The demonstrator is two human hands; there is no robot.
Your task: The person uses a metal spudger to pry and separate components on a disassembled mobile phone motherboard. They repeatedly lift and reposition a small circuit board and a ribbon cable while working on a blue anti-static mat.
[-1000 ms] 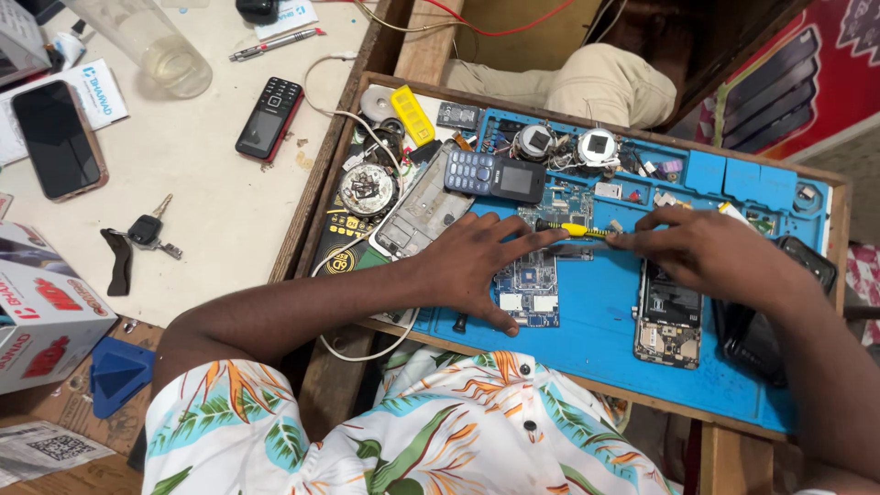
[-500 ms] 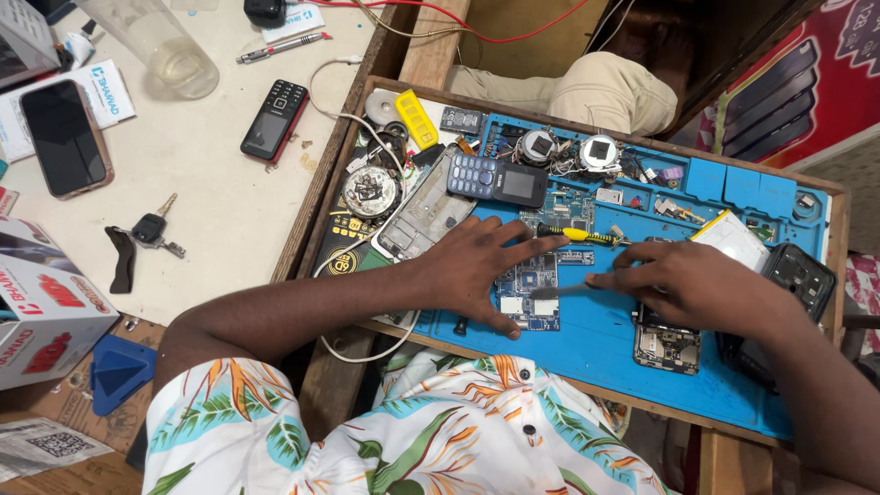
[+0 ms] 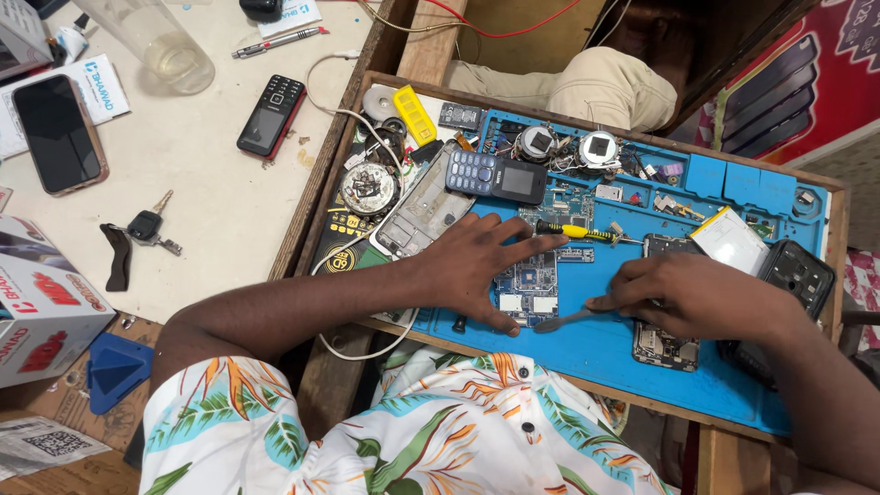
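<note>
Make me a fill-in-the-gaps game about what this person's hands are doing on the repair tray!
1. The left hand presses flat on a small circuit board that lies on the ______ mat.
2. The right hand holds a thin metal ______ whose tip points toward the circuit board.
3. Just beyond the left hand's fingers lies a screwdriver with a ______ and black handle.
4. On the table outside the tray, a car key lies beside a black ______.

Missing words: blue; tool; yellow; strap
</note>
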